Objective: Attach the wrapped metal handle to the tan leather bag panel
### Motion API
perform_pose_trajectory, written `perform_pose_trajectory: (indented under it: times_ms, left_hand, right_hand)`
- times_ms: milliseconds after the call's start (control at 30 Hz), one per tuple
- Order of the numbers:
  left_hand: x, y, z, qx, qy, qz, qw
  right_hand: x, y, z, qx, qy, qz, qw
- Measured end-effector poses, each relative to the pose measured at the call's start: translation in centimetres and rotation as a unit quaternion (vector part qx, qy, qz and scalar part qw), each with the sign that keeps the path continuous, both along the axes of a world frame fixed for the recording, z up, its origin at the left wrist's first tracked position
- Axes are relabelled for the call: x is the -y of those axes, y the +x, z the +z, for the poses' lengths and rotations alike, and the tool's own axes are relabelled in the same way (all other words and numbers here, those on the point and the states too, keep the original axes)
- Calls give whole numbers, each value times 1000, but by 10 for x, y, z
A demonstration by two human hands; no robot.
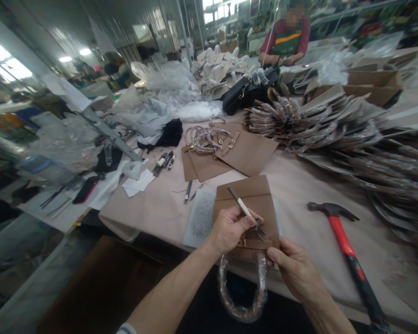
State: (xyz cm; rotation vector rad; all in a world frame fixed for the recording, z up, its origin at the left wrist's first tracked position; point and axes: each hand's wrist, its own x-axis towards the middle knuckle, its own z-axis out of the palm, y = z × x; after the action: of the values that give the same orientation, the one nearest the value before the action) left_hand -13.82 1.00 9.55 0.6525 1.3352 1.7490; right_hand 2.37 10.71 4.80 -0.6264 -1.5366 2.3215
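Background workshop [142, 35] blurs; left hand [231, 227] grips a part-hidden white-handled tool [244, 206], right hand [292, 260] pinches a brown panel [263, 202].

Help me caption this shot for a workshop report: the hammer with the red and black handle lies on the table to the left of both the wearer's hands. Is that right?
Not quite: the head view shows the hammer on the table to the right of both the left hand and right hand.

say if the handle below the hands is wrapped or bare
Wrapped: shiny, crinkled clear film covers the curved handle, which extends from the brown panel.
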Motion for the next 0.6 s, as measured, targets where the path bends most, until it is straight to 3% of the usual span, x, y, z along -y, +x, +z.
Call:
perform_pose_trajectory:
  times_ms: [167,367,600]
  left_hand:
    - [3,-2,2,-10,-7,7,1000]
    - [5,-3,-4,-4,-20,0,1000]
    - [3,-3,-8,-26,-41,14,999]
  right_hand:
    - [-1,1,-3,-2,-3,15,1000]
    - [4,-9,-4,-9,-76,-25,997]
    - [3,-13,-9,3,-85,-30,996]
